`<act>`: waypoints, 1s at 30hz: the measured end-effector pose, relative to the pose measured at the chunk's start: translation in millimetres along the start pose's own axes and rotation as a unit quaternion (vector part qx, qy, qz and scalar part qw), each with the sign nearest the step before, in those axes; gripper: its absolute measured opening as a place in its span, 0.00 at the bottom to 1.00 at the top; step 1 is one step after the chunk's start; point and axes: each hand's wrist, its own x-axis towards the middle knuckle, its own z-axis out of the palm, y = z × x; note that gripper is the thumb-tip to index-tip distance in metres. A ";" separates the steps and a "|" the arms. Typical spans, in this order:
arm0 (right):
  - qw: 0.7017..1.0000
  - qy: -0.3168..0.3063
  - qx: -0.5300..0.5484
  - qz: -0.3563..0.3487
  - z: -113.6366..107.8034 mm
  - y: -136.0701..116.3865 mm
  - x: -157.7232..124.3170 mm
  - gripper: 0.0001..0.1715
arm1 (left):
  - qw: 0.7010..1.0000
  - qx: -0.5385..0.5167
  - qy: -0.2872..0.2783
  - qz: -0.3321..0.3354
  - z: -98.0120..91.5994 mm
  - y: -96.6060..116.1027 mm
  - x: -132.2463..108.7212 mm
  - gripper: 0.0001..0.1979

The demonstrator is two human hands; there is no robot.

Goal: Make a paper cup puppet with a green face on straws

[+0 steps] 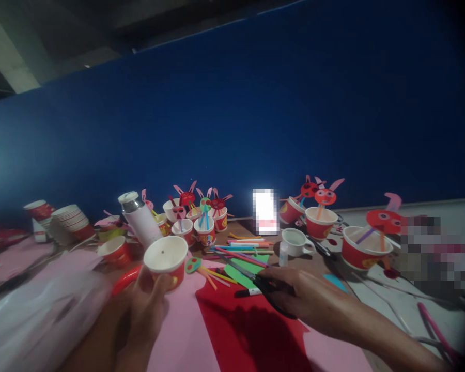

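The left hand [151, 297] grips a red paper cup [166, 261] with a small dark spot inside, left of the red sheet [215, 320] and nearer than the white flask [141, 223]. The right hand [300, 292] holds black-handled scissors [272, 294] right of the cup, blades pointing far left across green paper [242, 279].

Left hand [152, 292]: raised, closed in a grip, thumb [165, 283] bent across the near side; left forearm [129, 333] rises from the lower edge, bare where visible. Right hand [289, 292]: closed in a grip, back upward, fingers pointing left. Right forearm [375, 330]: bare, slants in from the lower right corner. Hands well apart — left somewhat higher.
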 end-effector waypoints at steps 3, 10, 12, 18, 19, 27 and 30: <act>0.998 -0.041 -0.055 -0.001 13.2 7.3 4.8 0.14 | 0.993 -0.116 -0.010 -0.006 5.9 -2.2 -0.4 0.22; 0.985 -0.054 -0.161 -0.035 72.2 41.6 20.0 0.17 | 0.966 -0.219 -0.031 -0.138 17.4 -10.2 -5.3 0.18; 0.975 -0.034 -0.216 -0.036 81.3 45.3 22.0 0.17 | 0.962 -0.224 -0.041 -0.151 16.9 -11.0 -6.5 0.17; 0.954 -0.014 -0.296 -0.045 91.3 42.5 20.2 0.22 | 0.961 -0.225 -0.039 -0.158 18.8 -14.0 -9.5 0.16; 0.952 -0.012 -0.302 -0.046 92.1 41.4 19.5 0.22 | 0.962 -0.222 -0.041 -0.155 19.8 -14.9 -10.4 0.16; 0.954 0.037 -0.284 -0.095 103.9 46.4 21.4 0.20 | 0.974 -0.146 -0.055 -0.166 26.7 -21.4 -20.4 0.17; 0.952 0.032 -0.289 -0.100 108.9 51.4 22.9 0.18 | 0.958 -0.163 -0.107 -0.209 24.9 -24.1 -22.9 0.18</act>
